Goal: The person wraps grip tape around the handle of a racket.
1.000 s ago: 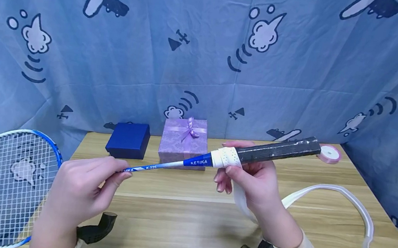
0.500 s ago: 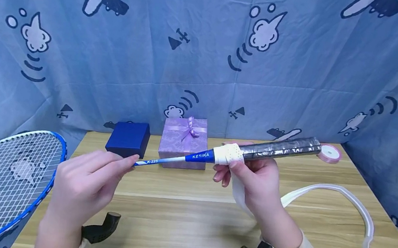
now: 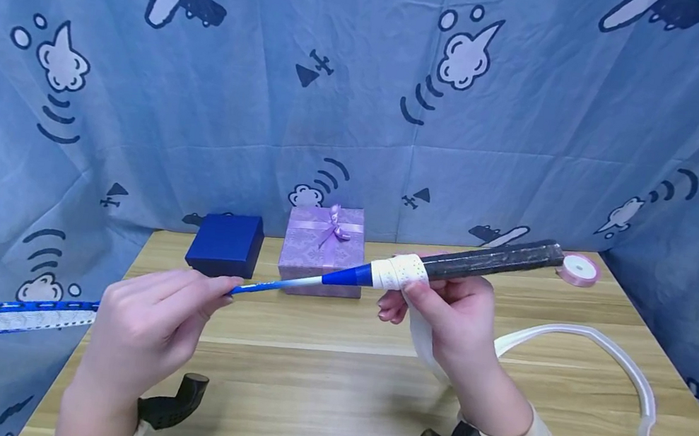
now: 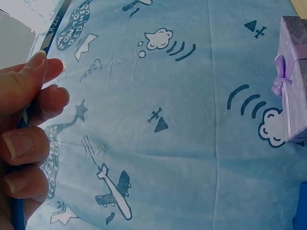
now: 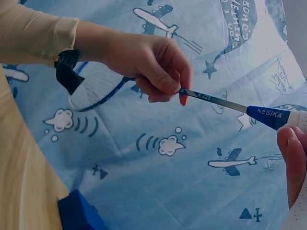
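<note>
My left hand point(image 3: 143, 324) pinches the thin blue shaft of a badminton racket point(image 3: 343, 277) between thumb and fingers, with the racket held above the table. The strung head point(image 3: 12, 319) is edge-on at the far left. My right hand point(image 3: 457, 318) holds white perforated grip tape point(image 3: 396, 273) against the lower end of the blue cone, where a few turns circle the handle. Past the tape, the black handle point(image 3: 492, 260) is bare and points up to the right. From the right hand the tape's loose tail drops behind the forearm. In the left wrist view, fingers point(image 4: 26, 143) curl round the shaft.
Toward the back of the wooden table point(image 3: 319, 385) stand a dark blue box point(image 3: 225, 244) and a lilac gift box point(image 3: 323, 247) with a bow. A pink ribbon spool point(image 3: 578, 270) lies at the back right. The tape's loose strip point(image 3: 620, 349) arcs across the right side.
The racket has rolled about its long axis: its head went from facing the camera to edge-on. The left fingers shifted slightly along with it. The right hand stays nearly in place at the tape.
</note>
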`<state>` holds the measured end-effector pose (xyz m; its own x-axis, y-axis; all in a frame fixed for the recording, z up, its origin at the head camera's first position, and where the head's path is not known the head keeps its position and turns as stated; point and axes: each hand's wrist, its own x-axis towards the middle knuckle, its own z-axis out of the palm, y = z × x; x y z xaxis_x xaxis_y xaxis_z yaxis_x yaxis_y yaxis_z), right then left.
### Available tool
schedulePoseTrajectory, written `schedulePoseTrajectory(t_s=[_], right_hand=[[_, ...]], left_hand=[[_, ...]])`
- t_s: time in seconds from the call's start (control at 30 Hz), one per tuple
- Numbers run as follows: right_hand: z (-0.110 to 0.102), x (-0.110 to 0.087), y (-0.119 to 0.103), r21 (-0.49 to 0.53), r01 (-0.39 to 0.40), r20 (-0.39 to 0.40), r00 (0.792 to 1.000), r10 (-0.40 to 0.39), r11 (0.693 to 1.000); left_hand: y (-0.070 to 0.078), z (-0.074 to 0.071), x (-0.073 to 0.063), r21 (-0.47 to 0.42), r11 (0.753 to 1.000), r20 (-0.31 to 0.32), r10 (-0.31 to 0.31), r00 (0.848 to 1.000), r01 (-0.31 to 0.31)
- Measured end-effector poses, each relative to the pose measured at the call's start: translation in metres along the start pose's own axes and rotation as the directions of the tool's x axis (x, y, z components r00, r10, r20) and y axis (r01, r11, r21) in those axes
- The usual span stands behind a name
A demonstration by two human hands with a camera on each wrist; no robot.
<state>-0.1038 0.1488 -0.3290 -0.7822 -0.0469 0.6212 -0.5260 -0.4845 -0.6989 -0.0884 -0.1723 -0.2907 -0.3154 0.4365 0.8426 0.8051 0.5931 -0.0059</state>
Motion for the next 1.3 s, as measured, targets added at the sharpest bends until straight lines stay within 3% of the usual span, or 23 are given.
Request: schedulePoseTrajectory(t_s=[0.17,0.4,0.6,0.77,0.97,1.1,1.2,1.3], right_hand=[[0.0028,0.0008,0.0038,0.085,0.041,-0.023,0.999,-0.039,0.996],[0.0033,-0.0003,0.0003,-0.013,-0.105,-0.021,0.994,0.105,0.994],[-0.0013,0.0026,-0.0037,-0.071,-0.022,0.037,0.999,0.025,0.997],[-0.0037,0.0040,-0.0052,-0.028,-0.006,0.075,0.997,0.008,1.000],[-0.0020,0.0015,-0.0024,-0.047,-0.011,0.014,1.000,0.012,0.999],[-0.0014,0.0015,0.0004,-0.034,0.015,-0.033,0.999,-0.016,0.999],[-0.0007,0.0023,0.0007,0.019,0.050,-0.044,0.998,-0.050,0.999],[0.0005,0.0033,-0.0014,0.032,0.070,-0.075,0.995,-0.068,0.997]], left_hand=[[0.0007,0.0014,0.0003,0.012,1.000,0.003,0.010,1.000,-0.010],[0.0015,0.0008,-0.0015,0.041,0.999,0.059,-0.035,0.998,0.032],[-0.0002,-0.0005,-0.0029,0.007,0.999,0.089,-0.042,0.995,0.042],[-0.0017,-0.0013,-0.0029,-0.048,0.999,0.100,-0.019,0.995,0.023],[0.0002,-0.0040,-0.0003,-0.052,0.997,0.107,-0.056,0.993,0.062],[0.0015,-0.0038,0.0024,0.035,0.997,0.042,-0.068,0.997,0.066],[0.0009,-0.0023,0.0036,0.095,0.993,-0.065,-0.064,0.996,0.070],[-0.0014,0.0004,0.0042,0.131,0.988,-0.189,-0.055,0.980,0.081]])
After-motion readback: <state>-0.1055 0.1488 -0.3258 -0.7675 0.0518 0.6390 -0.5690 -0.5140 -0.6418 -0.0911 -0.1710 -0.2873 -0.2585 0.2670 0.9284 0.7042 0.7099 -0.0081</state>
